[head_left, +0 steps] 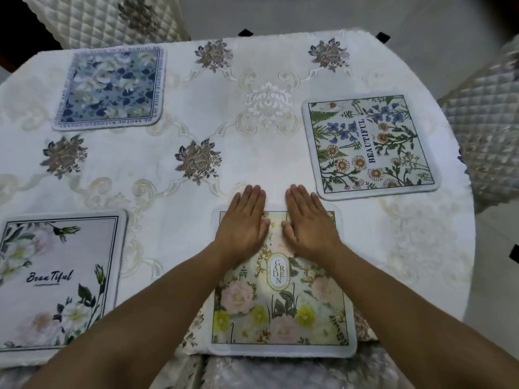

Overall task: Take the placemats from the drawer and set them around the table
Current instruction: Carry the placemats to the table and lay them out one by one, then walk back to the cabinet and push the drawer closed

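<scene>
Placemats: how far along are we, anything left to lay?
Three look set: the blue floral mat far left, the BEAUTIFUL mat on the right, the Beautiful mat near left. In hand: left hand and right hand lie flat on the GARDEN mat. No spare mats visible.

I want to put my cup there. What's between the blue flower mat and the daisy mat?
Only tablecloth in the head view: between the blue mat and the daisy mat sits its white embroidered centre, nothing else.
</scene>
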